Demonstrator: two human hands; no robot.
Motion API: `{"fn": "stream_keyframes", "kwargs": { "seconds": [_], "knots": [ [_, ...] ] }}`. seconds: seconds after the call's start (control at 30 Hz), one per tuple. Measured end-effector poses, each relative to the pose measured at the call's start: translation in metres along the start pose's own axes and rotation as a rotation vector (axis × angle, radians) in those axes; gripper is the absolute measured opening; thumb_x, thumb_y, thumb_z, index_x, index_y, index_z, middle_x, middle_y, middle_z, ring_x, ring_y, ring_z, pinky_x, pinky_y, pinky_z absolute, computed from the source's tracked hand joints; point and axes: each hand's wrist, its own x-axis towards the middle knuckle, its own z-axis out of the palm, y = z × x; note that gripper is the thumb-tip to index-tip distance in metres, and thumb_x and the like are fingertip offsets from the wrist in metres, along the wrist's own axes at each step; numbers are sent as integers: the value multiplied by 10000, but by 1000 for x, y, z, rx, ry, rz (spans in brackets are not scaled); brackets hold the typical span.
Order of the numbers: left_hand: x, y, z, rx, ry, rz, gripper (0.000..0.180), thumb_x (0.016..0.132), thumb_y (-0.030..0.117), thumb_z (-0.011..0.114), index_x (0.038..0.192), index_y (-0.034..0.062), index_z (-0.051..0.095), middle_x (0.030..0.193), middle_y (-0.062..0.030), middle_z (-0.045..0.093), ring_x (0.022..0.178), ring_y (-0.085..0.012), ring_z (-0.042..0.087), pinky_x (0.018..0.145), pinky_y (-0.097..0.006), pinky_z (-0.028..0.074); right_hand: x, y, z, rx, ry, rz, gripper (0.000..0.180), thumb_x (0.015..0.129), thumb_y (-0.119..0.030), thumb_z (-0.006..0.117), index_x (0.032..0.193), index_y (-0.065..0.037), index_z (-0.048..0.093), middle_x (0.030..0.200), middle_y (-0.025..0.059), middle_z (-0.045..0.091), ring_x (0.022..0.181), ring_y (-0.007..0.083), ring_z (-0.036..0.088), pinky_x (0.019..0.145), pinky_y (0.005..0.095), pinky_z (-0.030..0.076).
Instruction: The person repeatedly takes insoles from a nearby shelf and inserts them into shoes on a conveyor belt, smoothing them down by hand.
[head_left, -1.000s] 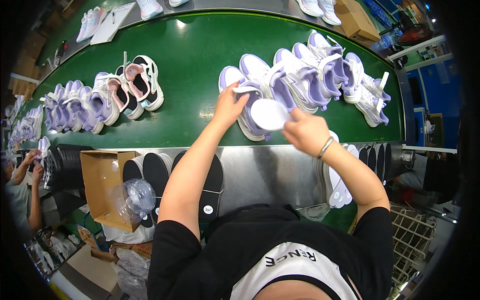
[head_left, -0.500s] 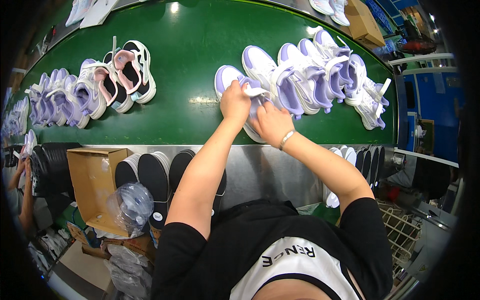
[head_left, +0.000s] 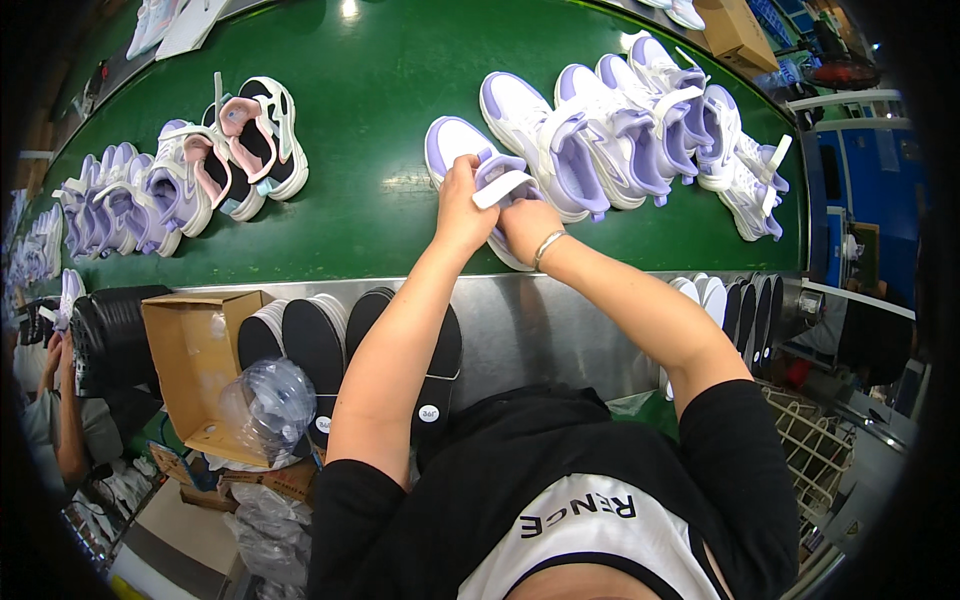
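Observation:
A white and lilac sneaker [head_left: 455,138] lies on the green table, toe pointing away from me. My left hand [head_left: 463,208] is closed on its left side, near the tongue. The white strap [head_left: 499,190] stands loose over the shoe's opening. My right hand [head_left: 528,230] reaches into that opening at the heel end; its fingers are hidden inside. Close on the right stands a row of matching sneakers [head_left: 522,108], their straps raised.
On the table's left are black and pink sneakers [head_left: 285,140] and more lilac ones [head_left: 180,185]. Below the table edge sit a cardboard box [head_left: 190,380], a clear plastic bag [head_left: 268,405] and stacks of black insoles [head_left: 312,345]. Another person's hands [head_left: 60,355] hold a shoe at far left.
My right hand has pushed deeper into the shoe's opening. The strap and tongue are lifted more, and my left hand has shifted along the shoe's side. The view has moved slightly.

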Motion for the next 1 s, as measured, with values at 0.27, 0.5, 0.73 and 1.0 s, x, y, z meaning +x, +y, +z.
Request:
{"fn": "stream_keyframes", "kwargs": {
  "seconds": [0.27,0.5,0.73,1.0],
  "knots": [
    [1,-2,2,-38,-81,-54,427,636,-32,537,1038,-33,391,1014,-191,502,965,-286,504,818,-339,405,5,6,13,-4,8,51,200,720,-124,483,872,-42,585,918,175,580,819,284,575,713,357,452],
    [4,-7,0,-51,-101,-38,428,621,-36,534,1029,-33,406,987,-180,514,960,-269,510,801,-338,418,26,-7,-31,-158,-565,-74,328,716,-118,500,1032,-46,553,1066,195,522,992,280,514,828,350,407],
    [-5,-10,1,111,-40,49,454,645,158,665,990,-36,443,930,-200,514,894,-336,500,761,-388,408,14,-11,-8,-386,-298,-91,378,733,-129,515,1097,-30,499,1139,151,490,1042,243,489,867,314,379],
    [-2,-10,2,103,-42,19,447,603,28,555,1030,-26,433,942,-196,504,901,-330,505,767,-360,421,4,-5,-22,-303,-497,-48,289,727,-148,508,996,-58,563,1028,127,561,957,231,543,876,324,354]
  ]
}}
